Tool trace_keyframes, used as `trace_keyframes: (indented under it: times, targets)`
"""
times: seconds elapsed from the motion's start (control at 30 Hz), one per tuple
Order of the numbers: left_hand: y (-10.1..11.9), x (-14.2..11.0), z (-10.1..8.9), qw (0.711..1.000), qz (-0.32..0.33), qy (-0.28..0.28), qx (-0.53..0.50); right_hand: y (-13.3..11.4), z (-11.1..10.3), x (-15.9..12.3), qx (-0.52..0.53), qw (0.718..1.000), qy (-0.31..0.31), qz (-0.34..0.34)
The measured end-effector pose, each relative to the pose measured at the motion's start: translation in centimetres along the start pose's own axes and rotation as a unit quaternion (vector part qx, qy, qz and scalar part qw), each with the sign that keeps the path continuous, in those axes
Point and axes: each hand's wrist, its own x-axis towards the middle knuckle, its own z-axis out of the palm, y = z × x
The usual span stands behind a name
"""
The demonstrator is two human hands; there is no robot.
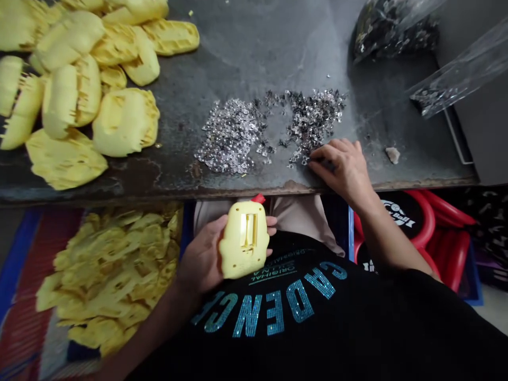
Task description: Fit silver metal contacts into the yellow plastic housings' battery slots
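Honestly, the yellow plastic moulding looks like the easy bit: light and fairly stiff, though its thin ragged edge could snag or tear, so I'd take hold of the solid middle rather than the rim. It sits below the worktop edge, over the person's lap, cradled in the left grip, with the fingertips curled round its far side. The right grip rests on the worktop, loosely curled against a pile of tiny silvery metal stampings; I can't tell if it's pinching any. More yellow mouldings lie heaped up top-left, and another lot fills a spot beside the person's left knee.
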Motion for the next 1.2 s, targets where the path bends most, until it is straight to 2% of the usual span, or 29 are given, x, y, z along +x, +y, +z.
trace_keyframes:
  times: [0.13, 0.27, 0.37, 0.47, 0.53, 0.6, 0.73, 0.8, 0.93, 1.0, 1.1, 1.2]
  targets:
    - [0.5, 0.2, -0.9, 0.999, 0.010, -0.046, -0.027, -1.2, 0.8, 0.8, -0.024, 0.999, -0.016, -0.019]
    - [1.2, -0.1, -0.7, 0.998, 0.003, -0.060, -0.016, -1.7, 0.7, 0.0, -0.003, 0.999, -0.025, -0.043]
    - [1.7, -0.7, 0.1, 0.999, -0.031, -0.042, -0.014, -0.6, -0.1, -1.4, 0.057, 0.998, -0.014, -0.029]
    - [2.2, -1.1, 0.8, 0.998, -0.051, -0.047, 0.000, 1.6, -1.0, -2.1, 0.072, 0.996, 0.040, 0.032]
    - [2.4, -1.1, 1.1, 0.998, -0.048, -0.032, 0.020, 2.8, -1.2, -2.0, 0.033, 0.995, 0.065, 0.067]
    - [2.6, -1.0, 1.4, 0.998, -0.042, 0.001, 0.043, 2.9, -1.1, -1.7, -0.008, 0.996, 0.050, 0.070]
    - [3.0, -0.6, 2.1, 0.995, -0.041, 0.058, 0.070, 0.7, -0.2, -1.0, -0.003, 1.000, -0.013, 0.003]
    - [3.3, -0.4, 2.7, 0.994, -0.042, 0.070, 0.073, 0.4, -0.3, -0.7, 0.037, 0.999, -0.013, -0.018]
    - [4.0, 0.0, 3.6, 0.994, -0.030, 0.077, 0.070, 3.2, -1.8, 0.1, 0.056, 0.996, 0.058, 0.050]
    - [4.2, 0.2, 3.9, 0.994, -0.028, 0.076, 0.070, 4.6, -2.5, 0.5, 0.049, 0.994, 0.067, 0.069]
    - [4.1, 0.5, 4.5, 0.995, -0.019, 0.068, 0.066, 4.8, -2.9, 0.4, 0.065, 0.996, 0.025, 0.048]
    - [3.9, 0.6, 5.0, 0.997, -0.015, 0.049, 0.052, 3.3, -2.3, -0.3, 0.087, 0.996, -0.016, 0.017]
